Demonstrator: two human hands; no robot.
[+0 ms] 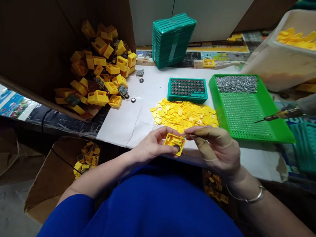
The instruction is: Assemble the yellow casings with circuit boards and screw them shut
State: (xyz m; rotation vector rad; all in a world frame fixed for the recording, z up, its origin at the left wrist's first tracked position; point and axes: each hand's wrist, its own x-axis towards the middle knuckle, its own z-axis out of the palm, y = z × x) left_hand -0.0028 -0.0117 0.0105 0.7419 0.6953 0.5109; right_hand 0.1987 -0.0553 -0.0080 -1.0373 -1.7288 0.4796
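My left hand is closed on a small yellow plastic housing, held over the near edge of the table with its hollow side up. Inside it sits a round dark disc, with my left thumb at its edge. Just right of the housing, my right hand pinches a small thin circuit board between covered fingertips. The board is close to the housing's upper right corner; whether they touch I cannot tell. Beyond both hands lies a heap of flat yellow plastic pieces.
A cardboard box spills yellow housings at left. A teal tray of small round parts stands behind the heap. Right are a green tray of screws, a power screwdriver and a bin. Stacked teal trays stand behind.
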